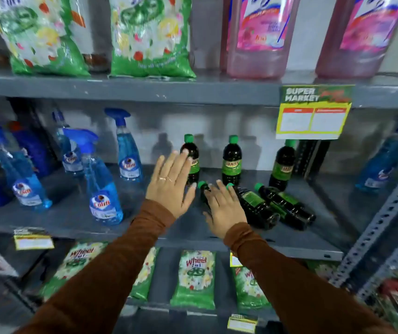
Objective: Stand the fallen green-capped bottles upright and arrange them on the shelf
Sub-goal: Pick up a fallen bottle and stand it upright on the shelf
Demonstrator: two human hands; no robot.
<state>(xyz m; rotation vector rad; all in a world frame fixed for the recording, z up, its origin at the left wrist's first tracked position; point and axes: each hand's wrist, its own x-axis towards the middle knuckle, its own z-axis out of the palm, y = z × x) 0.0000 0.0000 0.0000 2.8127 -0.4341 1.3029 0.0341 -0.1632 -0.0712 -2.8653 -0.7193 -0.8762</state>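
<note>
A: Where are the green-capped bottles?

B: On the middle shelf (289, 242), right of centre. Three stand upright along the back: one (191, 162) partly behind the left hand, one (232, 161) in the middle, one (282, 166) under the yellow price card (313, 112). Three lie on their sides in front of them, caps pointing toward the back-left: one (204, 191) mostly hidden under the right hand, then a second (255, 208), then a third (287, 208), which lies just beside the second.

A: And the hands?

B: The left hand (172, 182) is open, fingers spread, palm toward the shelf, overlapping the leftmost upright bottle; I cannot tell if it touches. The right hand (225, 209) is open too, laid over the nearest fallen bottle, fingers not curled around it.

A: Room to move?

B: Bare shelf lies between the bottles and the blue spray bottles (104, 191) to the left, and a strip along the front edge. To the right, open shelf runs to another blue spray bottle (378, 165) by the perforated upright post (383, 213). The shelf above (144, 89) caps the headroom over the upright caps.
</note>
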